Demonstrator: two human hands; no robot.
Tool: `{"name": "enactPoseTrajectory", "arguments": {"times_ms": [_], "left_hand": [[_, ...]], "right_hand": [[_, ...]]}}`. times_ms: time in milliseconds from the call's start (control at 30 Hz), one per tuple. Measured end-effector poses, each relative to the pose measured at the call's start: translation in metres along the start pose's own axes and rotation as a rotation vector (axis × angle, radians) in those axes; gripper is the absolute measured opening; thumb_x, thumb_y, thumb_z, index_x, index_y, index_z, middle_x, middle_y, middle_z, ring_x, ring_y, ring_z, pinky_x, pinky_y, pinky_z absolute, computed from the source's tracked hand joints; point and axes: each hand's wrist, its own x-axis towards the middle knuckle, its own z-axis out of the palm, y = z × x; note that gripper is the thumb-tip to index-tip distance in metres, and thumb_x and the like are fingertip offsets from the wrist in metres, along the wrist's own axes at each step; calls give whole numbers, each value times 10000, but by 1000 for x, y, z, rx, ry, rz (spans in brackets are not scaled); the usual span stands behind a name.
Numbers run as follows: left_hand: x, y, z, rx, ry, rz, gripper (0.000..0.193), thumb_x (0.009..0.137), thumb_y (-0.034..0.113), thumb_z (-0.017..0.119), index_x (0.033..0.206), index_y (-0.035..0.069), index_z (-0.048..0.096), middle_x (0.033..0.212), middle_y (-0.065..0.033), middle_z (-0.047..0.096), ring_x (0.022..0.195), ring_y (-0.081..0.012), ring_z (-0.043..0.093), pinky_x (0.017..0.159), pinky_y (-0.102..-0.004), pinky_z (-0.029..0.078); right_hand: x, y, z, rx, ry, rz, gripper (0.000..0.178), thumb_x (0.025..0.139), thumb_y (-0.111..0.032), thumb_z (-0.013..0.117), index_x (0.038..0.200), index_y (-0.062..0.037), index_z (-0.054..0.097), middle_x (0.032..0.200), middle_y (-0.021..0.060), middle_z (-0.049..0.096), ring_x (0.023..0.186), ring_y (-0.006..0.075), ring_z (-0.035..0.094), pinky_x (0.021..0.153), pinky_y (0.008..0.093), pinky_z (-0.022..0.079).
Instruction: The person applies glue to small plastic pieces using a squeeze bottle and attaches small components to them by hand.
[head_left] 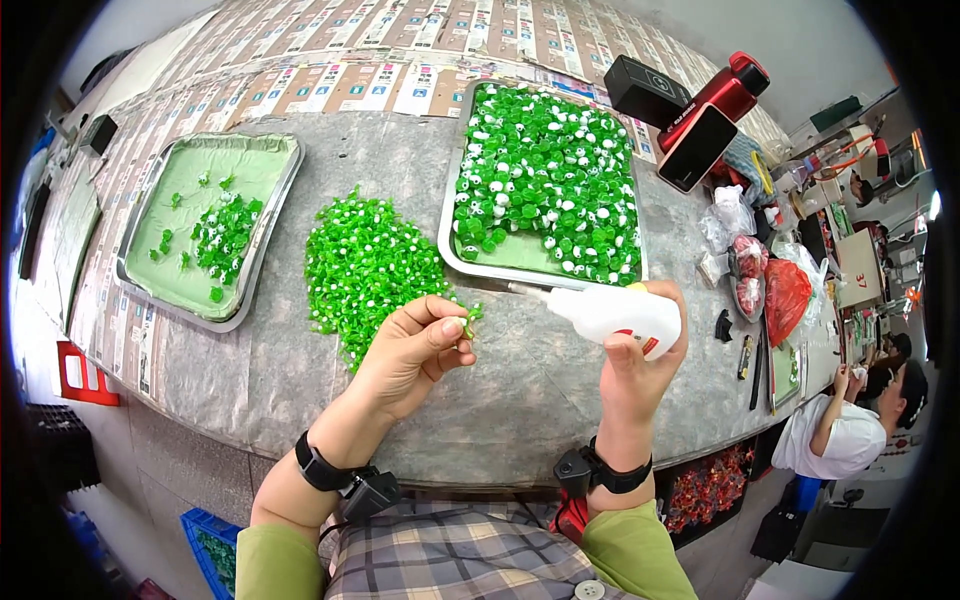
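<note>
Left hand (pixel 405 350), one; right hand (pixel 640 375), one; white squeeze bottle (pixel 625 318), one; large metal trays (pixel 165 270) of green-and-white pieces (pixel 550 150), two; loose heap (pixel 370 265) of like pieces, one, its contents too many to count. Black wrist straps (pixel 323 470), two; red flask (pixel 718 98), one; phone (pixel 698 147), one; green sleeves (pixel 635 555), two.

A white squeeze bottle (pixel 615 318) with a red mark near its base lies almost sideways in my right hand (pixel 635 370), its thin nozzle (pixel 527 289) pointing left. My left hand (pixel 412 350) pinches a tiny pale piece (pixel 462 322), mostly hidden, apart from the nozzle.
</note>
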Motion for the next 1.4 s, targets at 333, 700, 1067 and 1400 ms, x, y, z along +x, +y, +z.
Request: {"name": "enactPoseTrajectory", "arguments": {"times_ms": [333, 700, 1067, 1400], "left_hand": [[0, -2, 4, -3, 42, -38, 115, 764, 108, 582, 837, 45, 518, 745, -67, 564, 636, -122, 549, 579, -247, 496], [-1, -2, 4, -13, 17, -55, 85, 776, 88, 564, 846, 43, 544, 728, -34, 554, 661, -113, 552, 623, -248, 495], [0, -3, 0, -16, -7, -63, 104, 778, 135, 572, 840, 57, 542, 738, -49, 572, 652, -117, 559, 618, -244, 493], [-1, -2, 4, 20, 46, -65, 141, 783, 170, 565, 798, 43, 509, 709, -63, 540, 604, -114, 531, 571, -244, 476]], "right_hand": [[-5, 3, 0, -162, -23, -253, 479, 596, -352, 742, 823, -18, 483, 688, 24, 486, 563, 90, 442, 495, 210, 342], [-5, 1, -1, -292, -146, -275, 439, 593, -281, 757, 827, -21, 492, 697, 44, 513, 574, 106, 486, 487, 213, 380], [-8, 3, -2, -248, -30, -245, 442, 603, -315, 744, 820, -21, 495, 734, 38, 491, 594, 106, 478, 524, 214, 389], [-6, 5, -1, -301, -36, -214, 424, 614, -308, 737, 806, -21, 492, 730, 35, 486, 603, 102, 477, 526, 213, 384]]}}
